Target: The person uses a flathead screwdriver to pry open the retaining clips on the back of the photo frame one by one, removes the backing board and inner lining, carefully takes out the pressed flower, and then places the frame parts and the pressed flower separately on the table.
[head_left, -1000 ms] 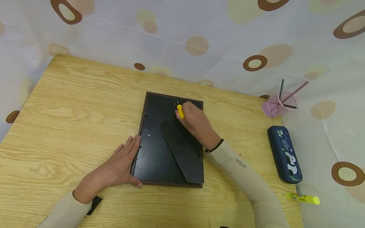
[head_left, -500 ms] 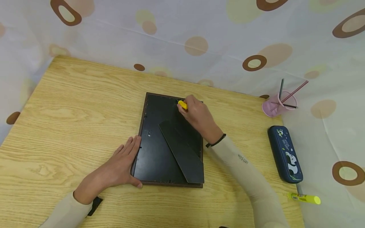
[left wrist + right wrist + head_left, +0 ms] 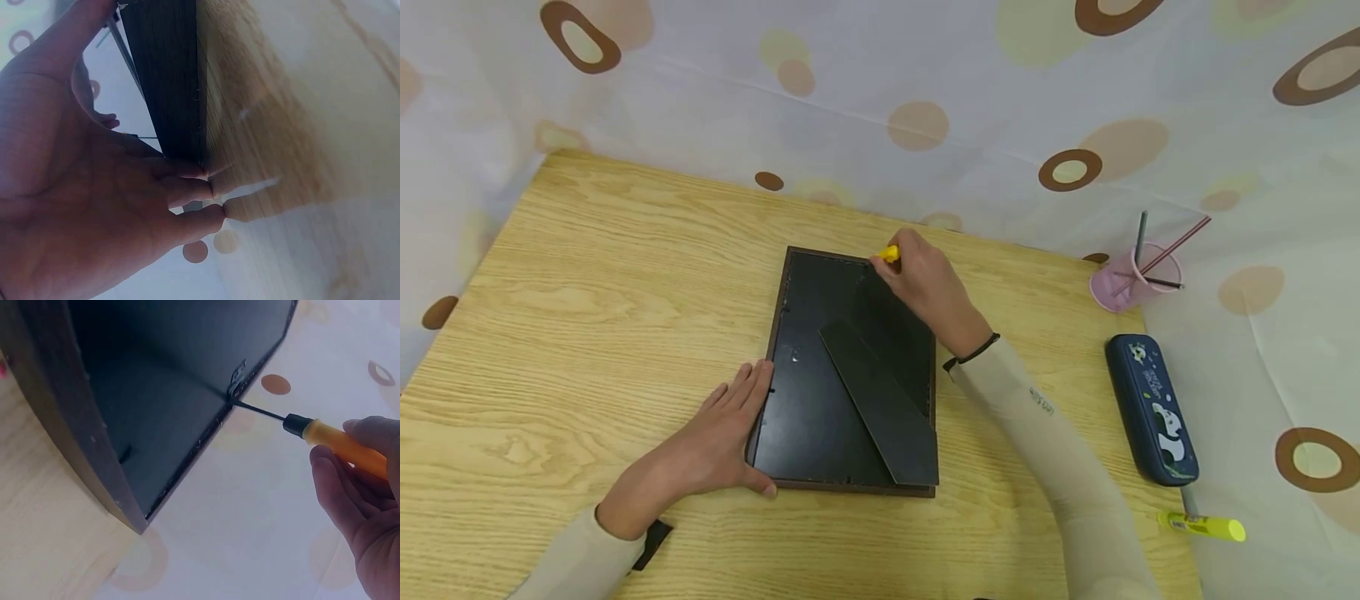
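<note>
A picture frame (image 3: 808, 400) lies face down, its black back and slanted easel stand (image 3: 880, 400) showing. My left hand (image 3: 718, 442) rests against its left edge near the lower corner, fingers straight, thumb at the near edge. In the left wrist view, those fingers (image 3: 194, 228) reach down to the tabletop beside the frame's dark side. My right hand (image 3: 932, 287) holds a yellow-handled screwdriver (image 3: 890, 253) at the far edge. From the right wrist, the screwdriver's thin shaft (image 3: 262, 412) meets the frame's inner edge, by a small metal piece (image 3: 238, 373).
A wooden table (image 3: 625, 275) lies under everything. To the right are a pink cup (image 3: 1116, 287) with several pencils, a dark blue pencil case (image 3: 1150, 408) and a yellow glue stick (image 3: 1202, 526). A patterned cloth (image 3: 850, 83) hangs behind.
My right hand has moved away from me toward the frame's far edge, and the screwdriver handle has swung outward over it. The left hand and frame stay in place.
</note>
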`<state>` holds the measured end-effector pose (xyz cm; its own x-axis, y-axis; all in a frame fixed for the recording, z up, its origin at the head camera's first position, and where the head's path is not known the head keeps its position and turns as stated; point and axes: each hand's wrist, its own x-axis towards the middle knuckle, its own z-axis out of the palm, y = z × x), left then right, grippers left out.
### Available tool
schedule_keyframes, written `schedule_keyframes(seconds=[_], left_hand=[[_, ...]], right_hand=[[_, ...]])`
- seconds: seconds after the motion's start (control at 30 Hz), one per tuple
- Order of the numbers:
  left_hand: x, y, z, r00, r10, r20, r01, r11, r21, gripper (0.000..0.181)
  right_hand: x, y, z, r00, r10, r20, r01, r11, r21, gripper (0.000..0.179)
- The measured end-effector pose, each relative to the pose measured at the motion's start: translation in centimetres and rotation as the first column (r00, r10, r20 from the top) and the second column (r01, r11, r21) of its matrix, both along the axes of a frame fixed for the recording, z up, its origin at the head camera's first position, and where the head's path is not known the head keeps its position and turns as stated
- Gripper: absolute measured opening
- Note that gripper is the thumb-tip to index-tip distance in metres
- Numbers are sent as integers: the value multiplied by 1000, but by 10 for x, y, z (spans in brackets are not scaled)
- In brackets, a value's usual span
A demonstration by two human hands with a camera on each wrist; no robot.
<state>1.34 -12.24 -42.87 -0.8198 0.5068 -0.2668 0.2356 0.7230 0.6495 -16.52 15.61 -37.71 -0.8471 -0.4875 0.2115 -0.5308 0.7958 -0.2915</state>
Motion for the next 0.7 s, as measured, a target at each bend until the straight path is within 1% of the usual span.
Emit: schedule_keyframes(seconds=[0.07, 0.13, 0.23, 0.37, 0.5, 0.7], left_hand=[[0, 0, 0, 1000, 1, 0, -1, 1000, 2, 148], [0, 1, 0, 1000, 2, 1, -2, 1000, 3, 148], [0, 1, 0, 1000, 1, -4, -1, 1000, 7, 148], [1, 1, 0, 1000, 3, -5, -3, 1000, 9, 148], [1, 0, 1, 1000, 4, -8, -3, 1000, 19, 148], [2, 0, 1, 1000, 6, 0, -6, 1000, 16, 148]], right_hand=[[-4, 0, 3, 998, -30, 63, 29, 1000, 8, 29], [-8, -1, 7, 991, -62, 122, 60, 998, 18, 30], [-15, 0, 10, 978, -100, 186, 96, 995, 28, 32], [-22, 1, 14, 969, -113, 219, 108, 994, 33, 31], [-28, 0, 17, 963, -105, 247, 103, 994, 20, 31], [-38, -1, 20, 939, -113, 324, 120, 993, 1, 33]])
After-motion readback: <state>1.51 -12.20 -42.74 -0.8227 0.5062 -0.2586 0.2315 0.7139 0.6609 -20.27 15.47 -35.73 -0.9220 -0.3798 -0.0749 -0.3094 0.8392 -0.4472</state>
